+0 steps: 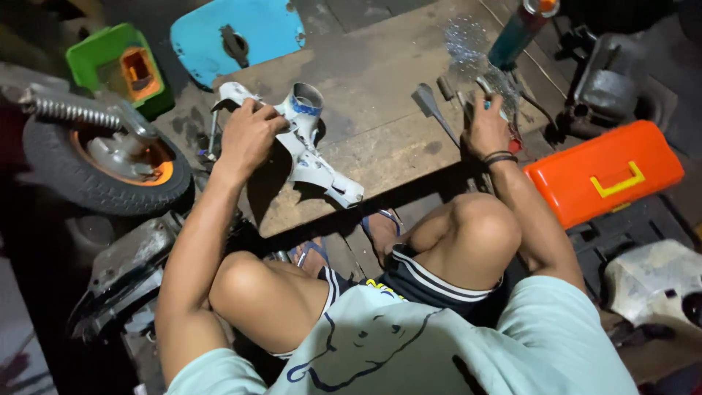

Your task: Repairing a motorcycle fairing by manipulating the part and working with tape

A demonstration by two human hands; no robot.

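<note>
Fingers (pixel 257 117) of my left hand (pixel 247 139) are curled down over the top of a white moulded scooter part (pixel 311 150), clamped on it near its round collar, which carries a blue band. That part lies on a wooden board (pixel 380 88), its long end running toward five o'clock and stopping at the board's near edge. My right hand (pixel 486 128) sits at about three o'clock from the part, well apart from it, fingers closed around something small among a crumpled clear plastic bag (pixel 475 55); what exactly it grips I cannot tell. A dark band (pixel 499 157) circles that wrist. Just at nine o'clock from the right hand lies a flat grey tool (pixel 431 106). At twelve o'clock from it stands a teal spray can (pixel 519 29). Farther out, an orange toolbox (pixel 603 172) with a yellow handle rests at four o'clock from the right hand. A blue panel (pixel 238 33) lies at twelve o'clock from the left hand, a green box (pixel 121 66) at ten o'clock, and a small wheel (pixel 99 164) with an orange rim at nine o'clock.
</note>
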